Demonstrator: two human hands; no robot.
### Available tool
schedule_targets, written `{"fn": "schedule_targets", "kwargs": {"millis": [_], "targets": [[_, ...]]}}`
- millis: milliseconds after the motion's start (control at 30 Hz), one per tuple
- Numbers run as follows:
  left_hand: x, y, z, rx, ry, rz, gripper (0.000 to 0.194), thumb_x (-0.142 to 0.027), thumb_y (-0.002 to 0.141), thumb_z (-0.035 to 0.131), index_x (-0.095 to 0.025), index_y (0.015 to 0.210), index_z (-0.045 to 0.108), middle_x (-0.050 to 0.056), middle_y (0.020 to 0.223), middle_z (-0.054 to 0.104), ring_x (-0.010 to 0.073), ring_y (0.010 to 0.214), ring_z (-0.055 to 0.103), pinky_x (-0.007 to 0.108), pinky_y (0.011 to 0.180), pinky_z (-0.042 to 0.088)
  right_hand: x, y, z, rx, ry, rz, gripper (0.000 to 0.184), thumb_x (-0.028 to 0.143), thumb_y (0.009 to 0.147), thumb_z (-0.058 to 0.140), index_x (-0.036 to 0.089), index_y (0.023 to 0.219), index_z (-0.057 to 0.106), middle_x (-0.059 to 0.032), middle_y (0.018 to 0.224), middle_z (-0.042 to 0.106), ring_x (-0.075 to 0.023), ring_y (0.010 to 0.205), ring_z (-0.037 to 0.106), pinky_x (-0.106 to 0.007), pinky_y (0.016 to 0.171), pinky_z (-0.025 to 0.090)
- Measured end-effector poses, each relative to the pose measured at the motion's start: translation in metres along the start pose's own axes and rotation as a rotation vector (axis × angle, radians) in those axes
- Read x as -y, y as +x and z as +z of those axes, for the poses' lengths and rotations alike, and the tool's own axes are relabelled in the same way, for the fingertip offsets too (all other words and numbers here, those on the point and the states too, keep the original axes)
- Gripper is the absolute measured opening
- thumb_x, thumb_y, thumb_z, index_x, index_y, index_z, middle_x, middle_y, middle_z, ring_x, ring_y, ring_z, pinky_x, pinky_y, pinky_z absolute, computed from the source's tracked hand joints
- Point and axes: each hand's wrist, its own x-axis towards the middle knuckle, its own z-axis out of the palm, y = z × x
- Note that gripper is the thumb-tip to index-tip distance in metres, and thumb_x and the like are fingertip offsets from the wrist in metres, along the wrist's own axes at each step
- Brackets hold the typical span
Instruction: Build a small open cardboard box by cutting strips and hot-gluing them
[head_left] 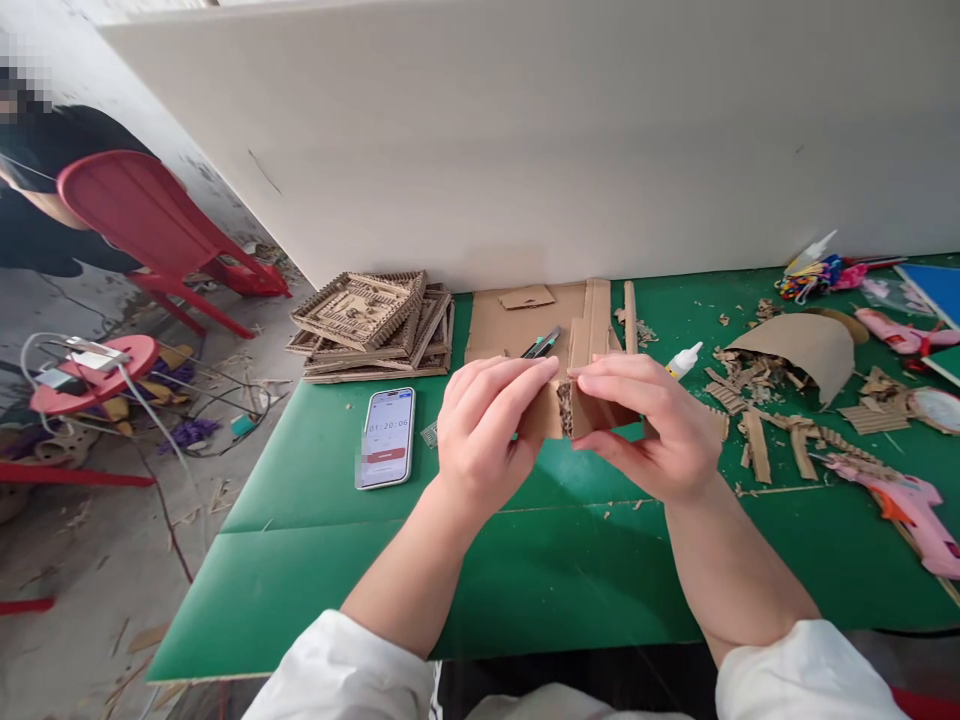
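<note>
Above the green table, both hands grip a folded piece of corrugated cardboard (565, 408), its fluted edge facing me. My left hand (491, 415) is closed round its left side, with the fingers over the top. On the other side my right hand (652, 415) pinches it between thumb and fingers. Part of the cardboard is hidden by the hands. Just behind them lies a utility knife (541, 343) on a flat cardboard sheet (491, 325). A small white glue bottle (684, 360) shows beyond my right hand.
A phone (386, 438) with a running timer lies on the green table (315, 550). Stacked cardboard frames (367, 315) stand at the back left. Scraps, a curved cardboard piece (799, 345) and a pink glue gun (900, 505) are on the right. A person sits on a red chair (135, 210).
</note>
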Motion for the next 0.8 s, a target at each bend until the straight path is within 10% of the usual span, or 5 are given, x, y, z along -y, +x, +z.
{"fn": "schedule_targets", "kwargs": {"millis": [233,800], "targets": [[0.007,0.004,-0.015,0.226,-0.174,-0.024,0.048,-0.047,0.088,0.056,-0.018,0.127,0.053,0.011,0.107,0.067,0.0198,0.095,0.064,0.032,0.082,0.054,0.000,0.000,-0.003,-0.025,0.028,0.055,0.046,0.026,0.078,0.070,0.027,0.122,0.056,-0.0058,0.102,0.070,-0.0210,0.095,0.066,-0.037,0.076,0.057],[0.003,0.006,-0.018,0.154,-0.353,0.061,0.037,-0.032,0.089,0.059,-0.018,0.124,0.057,0.009,0.105,0.068,0.0202,0.095,0.064,0.034,0.082,0.054,0.006,0.004,-0.009,0.011,0.068,-0.083,0.022,0.026,0.086,0.062,0.021,0.107,0.061,-0.0099,0.103,0.066,-0.0183,0.093,0.063,-0.043,0.084,0.055]]}}
